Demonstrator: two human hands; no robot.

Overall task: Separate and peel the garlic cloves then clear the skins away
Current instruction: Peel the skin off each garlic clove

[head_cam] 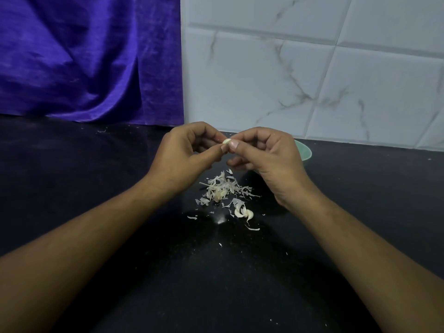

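Head view: my left hand (189, 152) and right hand (266, 155) pinch one small pale garlic clove (226, 141) above the black stone bench (96, 188). The clove's long axis runs left to right between my thumbs; I cannot tell which end is the tip. White papery skins (222, 188) lie heaped below.

Pale garlic clove (226, 141) aloft; papery skins (222, 188) heaped on counter.

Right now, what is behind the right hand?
A green bowl on the black counter; only its right edge shows. The right hand covers the rest, so its contents are unseen.
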